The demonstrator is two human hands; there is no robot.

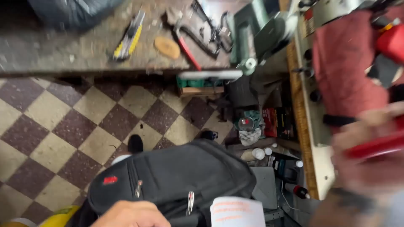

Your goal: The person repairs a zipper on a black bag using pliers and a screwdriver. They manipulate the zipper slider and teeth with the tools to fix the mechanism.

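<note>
- My left hand (130,214) rests at the near edge on top of a black backpack (176,176); only the back of the hand shows, so I cannot tell whether its grip is clenched or released.
- My right hand (370,155), badly blurred at the right, has its grip closed around a red bar-shaped object (376,146). The object's long axis runs nearly left to right, its right end tilted slightly toward the far side. What kind of thing it is I cannot tell.
- The backpack sits low and near, its long axis running left to right. A small red patch (110,180) marks its left face, and metal zipper pulls (190,201) hang near its middle.
- A white paper with rows of orange print (237,212) sits just right of my left hand, at the near edge of the backpack.
- Beyond it lies a checkered floor (63,126) of dark red and cream tiles, with one black shoe (135,143) on it.
- The far bench (50,50) carries a yellow and grey utility knife (128,37) pointing far-right along a diagonal, an oval wooden piece (167,47), and a red-handled tool (187,51).
- A red box with dark print (270,122) stands under the right-hand clutter, with white round caps (258,153) near it.
- A red cloth (345,63) drapes over the bench at far right.
</note>
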